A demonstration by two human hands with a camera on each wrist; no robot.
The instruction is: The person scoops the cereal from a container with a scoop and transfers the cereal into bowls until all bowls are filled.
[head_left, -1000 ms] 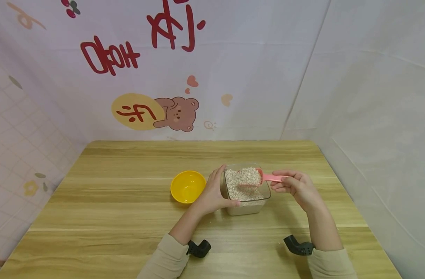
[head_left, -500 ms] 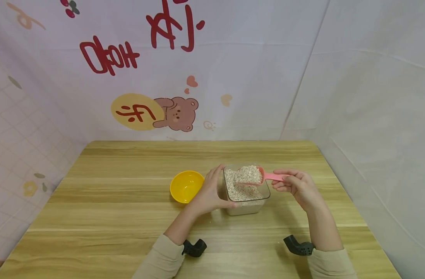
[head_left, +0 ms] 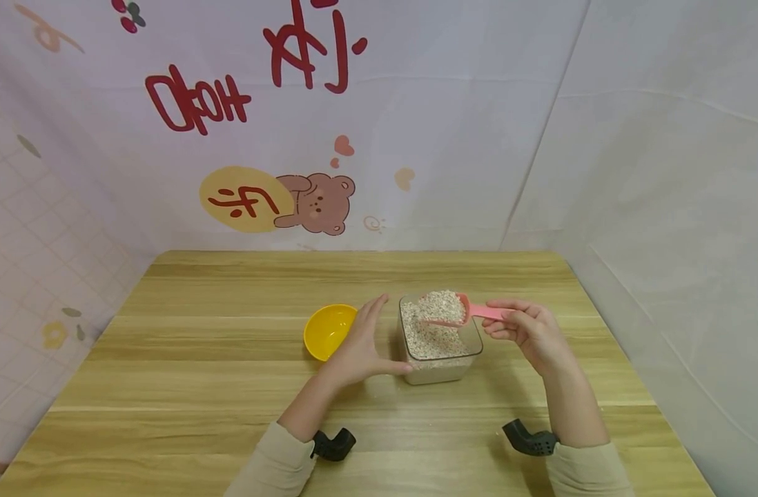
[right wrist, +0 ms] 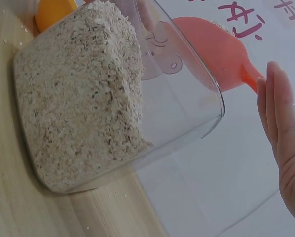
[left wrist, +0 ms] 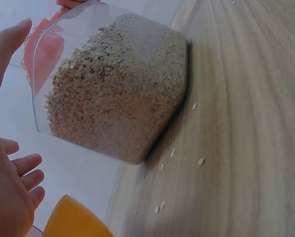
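Note:
A clear square container [head_left: 441,373] of oat flakes [right wrist: 73,94] stands on the table. Over its opening is a pink scoop [right wrist: 214,52], heaped with flakes; my right hand [head_left: 537,338] pinches its handle between thumb and fingers from the right. My left hand [head_left: 357,352] is spread beside the container's left side, thumb and fingers apart; in the left wrist view a gap shows between the fingers and the wall. Just left of that hand sits a yellow bowl [head_left: 326,331], its right part hidden behind the hand. Its inside looks bare.
The wooden table [head_left: 199,373] carries a few stray flakes [left wrist: 201,161] near the container. White printed cloth [head_left: 453,124] hangs behind and at both sides of the table. A black wrist mount [head_left: 335,445] sits on each forearm.
My left hand has let go of the container and moved left, covering more of the bowl. The loaded scoop has risen a little out of the oats. The container has stayed in place.

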